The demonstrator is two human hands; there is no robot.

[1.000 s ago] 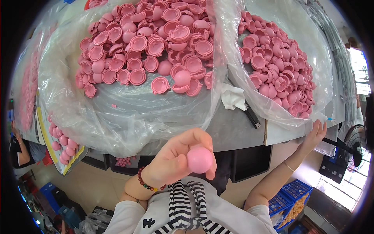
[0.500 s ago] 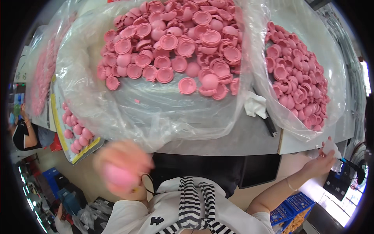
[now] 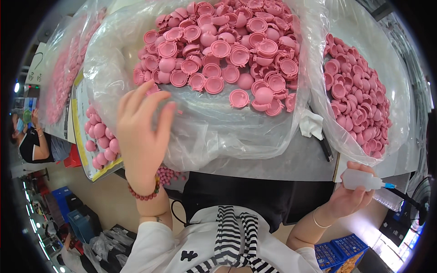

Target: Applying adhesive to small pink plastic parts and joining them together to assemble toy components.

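Beige flr (image 3: 108,198), grey tbl (image 3: 273,169); blue crates (image 3: 339,251) lwr rt; strip lts (image 3: 33,223) far L.

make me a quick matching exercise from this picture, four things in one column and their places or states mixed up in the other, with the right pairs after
Things
1. left grip
2. bottle with a blue tip
3. crumpled white tissue
4. round pink balls

Places and states
a. on the yellow-edged tray at the left
b. open, its back turned up
c. between two plastic bags
d. held in the right grip

Pairs: 1-b, 2-d, 3-c, 4-a
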